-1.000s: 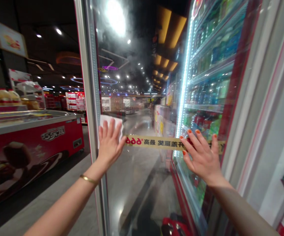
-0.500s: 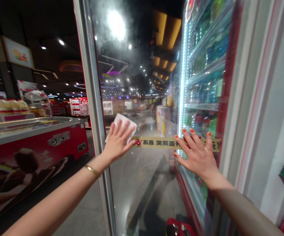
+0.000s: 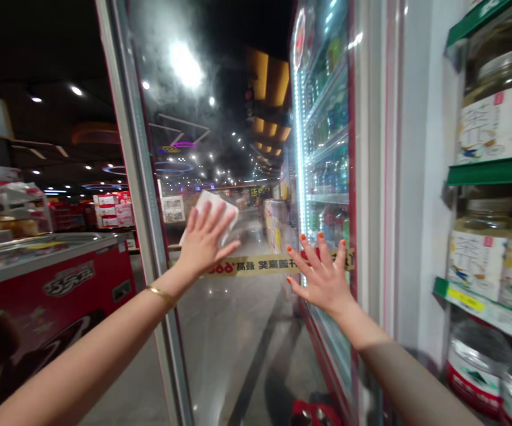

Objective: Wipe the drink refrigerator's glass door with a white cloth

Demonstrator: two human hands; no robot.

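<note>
A glass door [image 3: 220,331] with a metal frame stands open in front of me. My left hand [image 3: 205,235] holds a folded white cloth [image 3: 232,214] against the pane, fingers stretched over it, palm pressing. A gold bangle circles that wrist. Further right, my right hand [image 3: 322,275] rests on or close to the glass with its orange-nailed fingers spread and nothing in it. Between the hands runs a yellow strip [image 3: 256,265] with mirrored lettering. Cloudy haze shows on the upper pane.
To the left stands a red ice cream freezer [image 3: 83,296]. A lit drinks cooler [image 3: 327,148] shows in or through the glass. On the right, shelves [image 3: 495,171] with green edges hold large labelled jars [image 3: 478,260]. Stacked red and white boxes [image 3: 113,210] are further back.
The view has turned right, so the door and both hands sit further left and more of the jar shelves shows. My left hand and cloth have shifted slightly up the glass.
</note>
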